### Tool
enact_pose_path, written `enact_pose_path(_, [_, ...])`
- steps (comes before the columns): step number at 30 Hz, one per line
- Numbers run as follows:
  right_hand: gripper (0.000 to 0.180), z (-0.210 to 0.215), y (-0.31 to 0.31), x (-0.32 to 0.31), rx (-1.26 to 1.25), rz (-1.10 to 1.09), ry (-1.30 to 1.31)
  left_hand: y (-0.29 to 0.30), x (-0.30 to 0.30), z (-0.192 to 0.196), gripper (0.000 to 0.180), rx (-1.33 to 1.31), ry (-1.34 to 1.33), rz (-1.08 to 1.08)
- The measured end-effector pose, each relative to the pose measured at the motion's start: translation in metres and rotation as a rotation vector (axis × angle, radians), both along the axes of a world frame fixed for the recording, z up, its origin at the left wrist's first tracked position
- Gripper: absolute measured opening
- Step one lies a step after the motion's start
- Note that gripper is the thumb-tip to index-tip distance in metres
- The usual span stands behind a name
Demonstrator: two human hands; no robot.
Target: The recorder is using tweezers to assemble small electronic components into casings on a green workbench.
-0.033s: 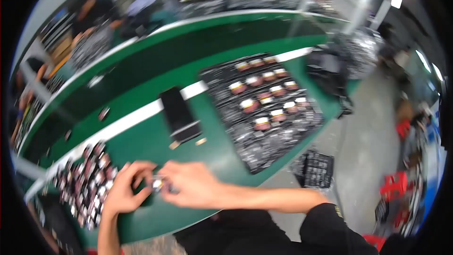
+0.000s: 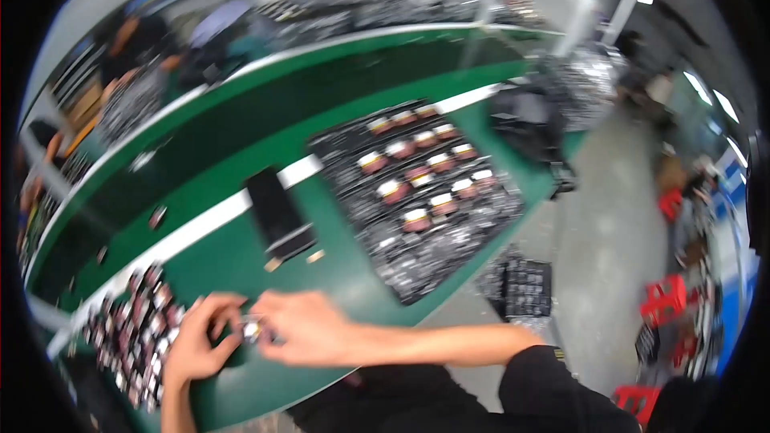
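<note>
Over the near edge of the green table, my left hand (image 2: 192, 343) and my right hand (image 2: 301, 327) meet at a small shiny piece (image 2: 252, 329). The right fingers pinch it from the right. The left thumb and fingers curve round to its left side and seem to grip it too. Blur and the fingers hide its exact kind. Beside my left hand lies a heap of small shiny pink-and-silver pieces (image 2: 136, 337). Farther right, a black tray (image 2: 353, 152) carries rows of small pinkish pieces with pale, gold-edged tops.
A flat black box (image 2: 277, 207) lies mid-table, with a small tan block (image 2: 315, 256) near its end. Beyond runs a sunken green channel (image 2: 241, 116) with a few stray pieces. A black bag (image 2: 525, 116) sits at the right end; red crates (image 2: 663, 301) stand on the floor.
The whole view has shifted slightly, so the table appears farther left and the hands lower. Both hands stay together at the small shiny piece.
</note>
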State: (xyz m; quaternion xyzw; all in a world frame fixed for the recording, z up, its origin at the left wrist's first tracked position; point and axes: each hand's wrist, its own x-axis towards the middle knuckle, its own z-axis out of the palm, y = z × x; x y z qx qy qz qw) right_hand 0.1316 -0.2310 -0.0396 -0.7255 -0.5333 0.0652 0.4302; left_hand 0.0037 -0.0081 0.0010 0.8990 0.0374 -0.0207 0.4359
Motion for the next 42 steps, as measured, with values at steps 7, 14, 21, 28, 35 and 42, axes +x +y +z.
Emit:
enact_pose_path(7, [0.032,0.017,-0.024,0.007,-0.032,0.029,0.108,0.066,0.033,0.003,0.037,0.208,-0.279,0.108])
enact_pose_path(14, [0.038,0.043,-0.065,0.037,0.081,-0.101,0.079,0.161,0.075,-0.052,0.046,0.740,-0.321,0.354])
enact_pose_path(21, [0.044,0.063,-0.128,0.081,-0.004,-0.415,0.113,0.164,0.099,-0.047,0.036,0.829,-0.390,0.402])
enact_pose_path(28, [0.036,0.056,-0.170,0.138,-0.155,-0.739,0.001,0.131,0.101,-0.027,0.035,0.576,-0.386,0.321])
enact_pose_path(35, [0.044,0.053,-0.184,0.144,-0.249,-0.888,-0.046,-0.035,0.048,0.020,0.042,0.501,-0.354,-0.171])
enact_pose_path(42, [0.040,0.030,-0.207,0.149,-0.174,-0.983,-0.070,-0.057,0.017,-0.001,0.037,0.599,-0.387,-0.230])
